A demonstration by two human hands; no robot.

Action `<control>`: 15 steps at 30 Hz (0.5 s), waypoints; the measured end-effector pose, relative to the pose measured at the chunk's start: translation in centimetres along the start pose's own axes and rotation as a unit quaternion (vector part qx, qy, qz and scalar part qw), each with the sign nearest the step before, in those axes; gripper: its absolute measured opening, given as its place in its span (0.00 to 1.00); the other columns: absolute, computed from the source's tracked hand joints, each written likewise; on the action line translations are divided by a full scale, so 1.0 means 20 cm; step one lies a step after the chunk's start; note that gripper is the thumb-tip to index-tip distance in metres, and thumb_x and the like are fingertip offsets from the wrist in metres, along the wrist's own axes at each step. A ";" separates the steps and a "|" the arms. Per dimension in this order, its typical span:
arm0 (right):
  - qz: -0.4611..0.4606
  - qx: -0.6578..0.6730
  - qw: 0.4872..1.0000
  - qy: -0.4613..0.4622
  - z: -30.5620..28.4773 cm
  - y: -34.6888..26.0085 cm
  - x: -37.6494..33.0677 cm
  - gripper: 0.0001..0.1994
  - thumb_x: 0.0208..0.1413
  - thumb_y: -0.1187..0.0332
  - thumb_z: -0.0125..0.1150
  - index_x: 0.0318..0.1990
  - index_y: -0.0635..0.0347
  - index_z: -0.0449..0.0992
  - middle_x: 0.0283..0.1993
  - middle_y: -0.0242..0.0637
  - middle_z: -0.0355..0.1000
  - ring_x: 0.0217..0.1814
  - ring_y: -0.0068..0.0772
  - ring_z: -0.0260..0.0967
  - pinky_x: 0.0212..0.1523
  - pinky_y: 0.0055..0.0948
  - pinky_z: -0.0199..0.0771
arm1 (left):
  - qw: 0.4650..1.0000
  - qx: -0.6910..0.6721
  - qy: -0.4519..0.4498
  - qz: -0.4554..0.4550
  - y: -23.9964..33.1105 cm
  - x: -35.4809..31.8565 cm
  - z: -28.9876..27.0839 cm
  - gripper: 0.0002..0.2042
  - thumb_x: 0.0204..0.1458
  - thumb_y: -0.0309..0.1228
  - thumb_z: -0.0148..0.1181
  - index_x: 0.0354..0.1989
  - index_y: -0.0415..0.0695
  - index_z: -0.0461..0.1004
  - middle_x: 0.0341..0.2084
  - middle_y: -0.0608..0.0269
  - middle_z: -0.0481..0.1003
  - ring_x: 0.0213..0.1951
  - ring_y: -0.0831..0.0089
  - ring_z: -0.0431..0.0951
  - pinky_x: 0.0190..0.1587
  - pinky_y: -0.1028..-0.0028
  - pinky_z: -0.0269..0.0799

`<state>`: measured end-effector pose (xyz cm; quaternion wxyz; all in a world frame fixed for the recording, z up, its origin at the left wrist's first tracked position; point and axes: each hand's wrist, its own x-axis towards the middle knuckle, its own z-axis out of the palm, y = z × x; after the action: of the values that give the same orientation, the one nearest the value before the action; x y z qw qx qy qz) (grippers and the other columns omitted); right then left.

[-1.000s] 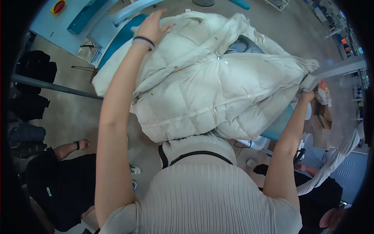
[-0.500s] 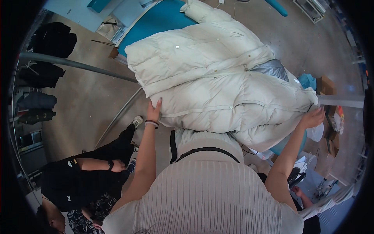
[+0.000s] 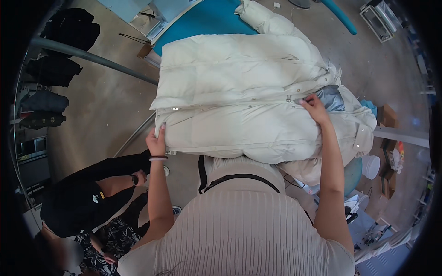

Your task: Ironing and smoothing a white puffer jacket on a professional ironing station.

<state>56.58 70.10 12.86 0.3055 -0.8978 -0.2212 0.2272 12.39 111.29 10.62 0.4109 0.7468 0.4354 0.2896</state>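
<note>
far left, dark jackets on a metal rail (image 3: 92, 56) are hanging by the wall, and below them a person in a black top (image 3: 78, 202) is crouching on the concrete floor (image 3: 101, 110), well clear of the work. moving in, the left hand (image 3: 156, 140) is curling its fingers over the near left corner of the cream-white quilted puffer jacket (image 3: 239, 92), thumb tucked underneath it seems, pinching the hem so that edge is staying taut and square. a dark band is sitting on that wrist. the jacket itself is lying spread out flat, front side up, on the teal table top (image 3: 202, 18), with its snap-fastened closure running across the middle; it is overhanging the table's near edge toward the person's chest, probably because it is too wide for the surface. one sleeve is trailing off at the top. across to the right, the right hand (image 3: 315, 108) is pressing down with fingers together and fairly flat on the closure line, just beside the grey lining patch (image 3: 330, 97) near the collar, holding the two front panels aligned. beyond it, a white bucket (image 3: 370, 165) and cardboard boxes (image 3: 389, 117) are sitting on the floor.
</note>
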 end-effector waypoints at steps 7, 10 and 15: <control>0.028 0.237 0.964 -0.113 0.33 -0.08 0.08 0.25 0.52 0.46 0.63 0.40 0.63 0.75 0.33 0.31 0.72 0.31 0.20 0.63 0.36 0.19 0.64 | 0.981 0.145 -0.102 0.081 0.36 0.03 0.53 0.11 0.54 0.36 0.58 0.34 0.40 0.68 0.19 0.57 0.72 0.24 0.60 0.73 0.31 0.63 0.69; 0.171 0.367 0.914 -0.036 0.38 -0.11 0.08 0.25 0.56 0.47 0.58 0.44 0.64 0.75 0.33 0.28 0.71 0.34 0.18 0.62 0.38 0.17 0.63 | 0.898 -0.083 -0.408 0.142 0.62 -0.24 1.05 0.13 0.56 0.39 0.54 0.29 0.39 0.69 0.20 0.53 0.73 0.23 0.60 0.74 0.27 0.66 0.68; -0.042 0.262 0.960 0.095 0.42 -0.07 -0.11 0.23 0.60 0.50 0.53 0.47 0.64 0.75 0.34 0.27 0.71 0.35 0.18 0.63 0.39 0.17 0.62 | 0.920 0.011 -0.336 0.203 0.96 -0.28 1.52 0.18 0.56 0.45 0.52 0.27 0.41 0.69 0.21 0.50 0.74 0.27 0.52 0.76 0.30 0.59 0.69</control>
<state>50.00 73.69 8.35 0.5585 -0.7940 -0.1613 0.1781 41.82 89.78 11.74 0.4576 0.8768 0.1140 0.0936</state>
